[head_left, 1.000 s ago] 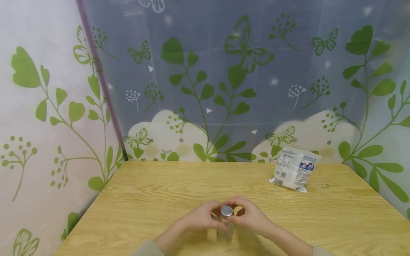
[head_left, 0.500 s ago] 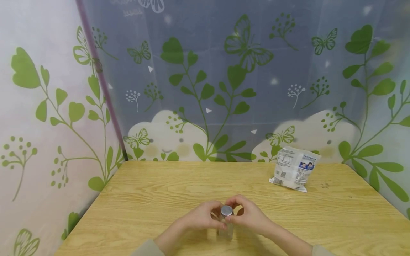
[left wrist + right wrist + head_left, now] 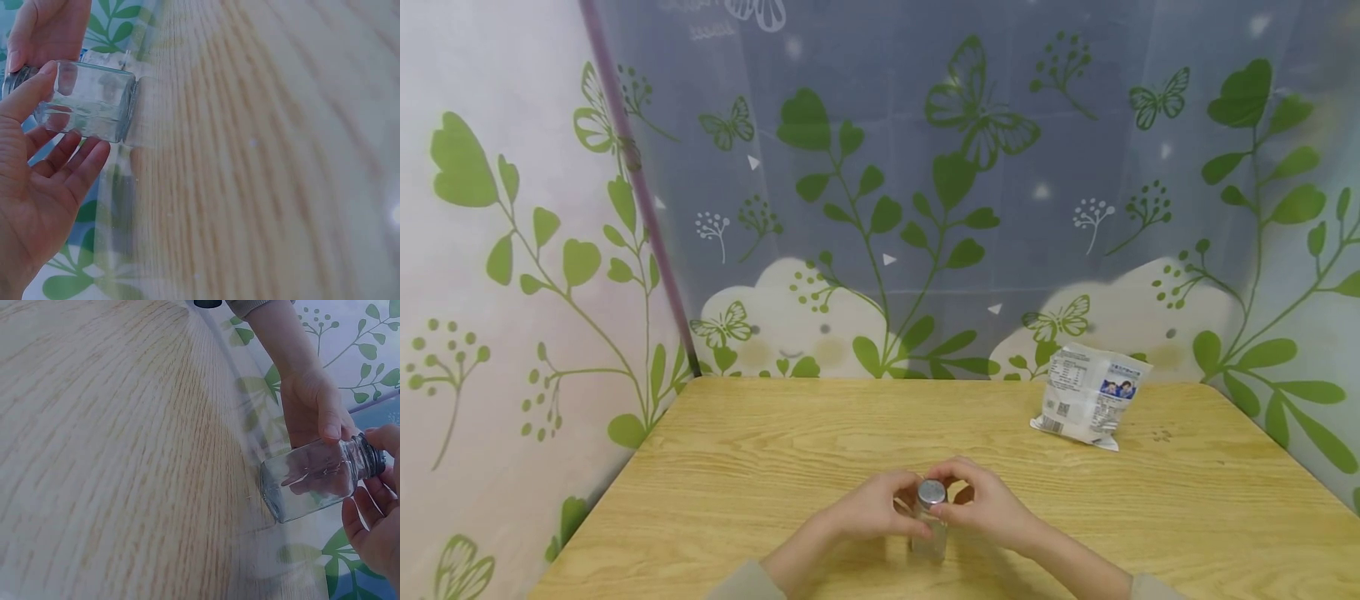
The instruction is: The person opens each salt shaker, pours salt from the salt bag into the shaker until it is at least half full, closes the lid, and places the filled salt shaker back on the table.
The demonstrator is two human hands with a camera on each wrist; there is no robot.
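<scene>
A clear glass jar [image 3: 929,542] with a silver lid [image 3: 932,492] stands upright on the wooden table, between both hands. The left hand [image 3: 874,506] holds the jar's body, thumb on the near side and fingers behind; the left wrist view shows this grip on the glass [image 3: 94,100]. With thumb and fingers, the right hand [image 3: 988,508] pinches the lid's rim. In the right wrist view its fingers lie around the dark-looking lid [image 3: 373,456], and the transparent jar body [image 3: 309,478] looks to hold nothing.
A white printed packet [image 3: 1090,396] leans at the table's back right, with small marks on the wood beside it. Patterned curtains with green leaves and butterflies [image 3: 985,108] hang behind and to the left of the table [image 3: 775,433].
The right hand's fingers and thumb have shifted very slightly at the lid. The left hand and the jar stay in nearly the same place.
</scene>
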